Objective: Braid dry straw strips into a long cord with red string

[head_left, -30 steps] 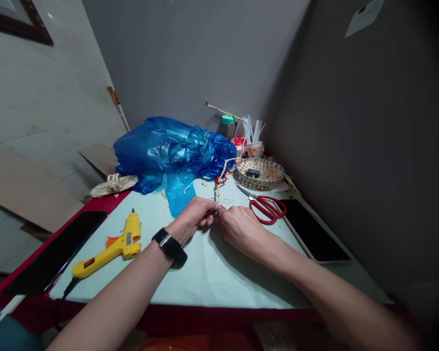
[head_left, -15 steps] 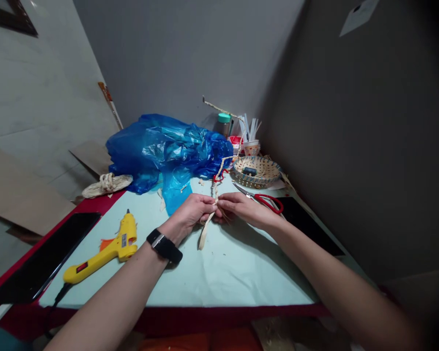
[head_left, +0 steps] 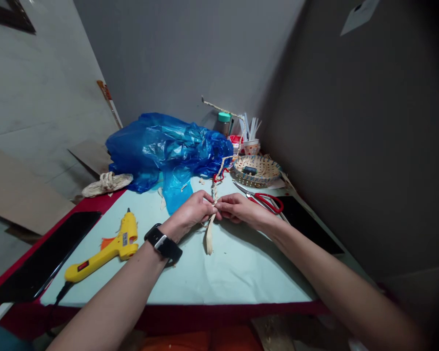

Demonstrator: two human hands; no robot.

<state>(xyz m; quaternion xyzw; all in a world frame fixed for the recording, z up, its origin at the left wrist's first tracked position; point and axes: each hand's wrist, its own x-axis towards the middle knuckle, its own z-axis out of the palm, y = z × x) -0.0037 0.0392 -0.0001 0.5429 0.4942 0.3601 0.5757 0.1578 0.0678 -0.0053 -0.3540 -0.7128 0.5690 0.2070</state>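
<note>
Two layers, pale sheet over red cloth, cover the tabletop [head_left: 212,278], and a broad stretch of the sheet runs from the near edge to the hands. Both forearms slant across it, the left one wearing a black watch [head_left: 164,243]. On the near left lie a glossy black slab [head_left: 47,258] by the left edge and a yellow glue gun [head_left: 102,258], nozzle pointing far.

At the middle, the left hand [head_left: 193,213] and right hand [head_left: 245,212] nearly meet, fingertips closed in a pinch on a braided fibre cord [head_left: 215,191]; a flat loose strand [head_left: 209,239] hangs from it toward the near side. Just right of the hands are red-handled scissors [head_left: 272,202], partly hidden by the right hand, and a dark tablet [head_left: 310,226] near the right wall.

Farther, a woven basket [head_left: 254,183] holds a small dark cylinder [head_left: 249,170]. Red string [head_left: 219,176] touches the cord just left of it. A crumpled blue plastic bag [head_left: 168,146] fills the far left, its contents hidden, beside a pale fibre bundle [head_left: 108,184]. Beyond the basket, a patterned cup [head_left: 251,147] holds pale sticks [head_left: 254,127]; left of it stands a green-lidded jar [head_left: 224,125]. The cord rises before these, its tip against the grey wall [head_left: 190,53].
</note>
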